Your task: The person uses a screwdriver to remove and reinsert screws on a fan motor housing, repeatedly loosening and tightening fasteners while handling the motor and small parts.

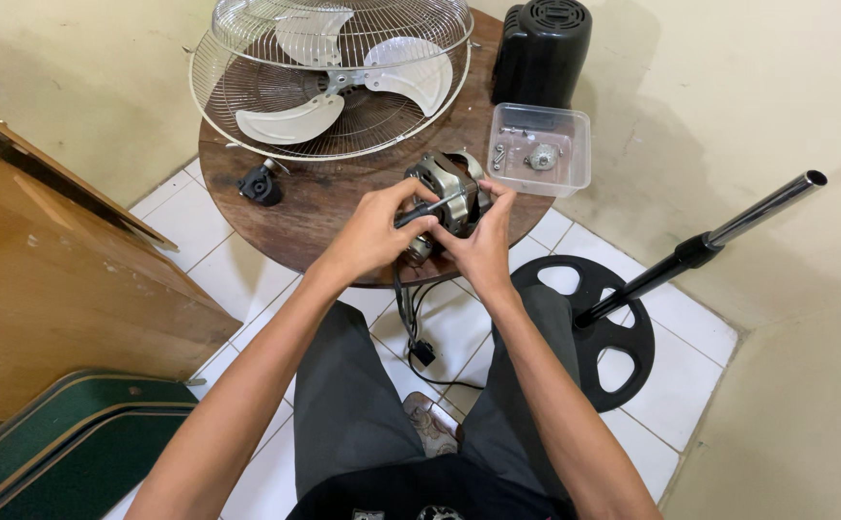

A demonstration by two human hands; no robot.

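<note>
Round wooden table (324,207) is set on white tiles; at its near edge a fan motor (445,197) is gripped by the right hand (483,241), while a screwdriver (430,209) is clasped by the left hand (372,231).

One fan motor (447,197) is sitting at the counter (324,207) edge. Three blades (343,77) are lying in one wire guard (329,82). One clear tray (540,148), one black cover (542,50), one stand pole (719,236) are showing.

Both hands (420,231) gripping fan motor (446,191), probably a screwdriver (430,209), round wooden table (315,207)
</note>
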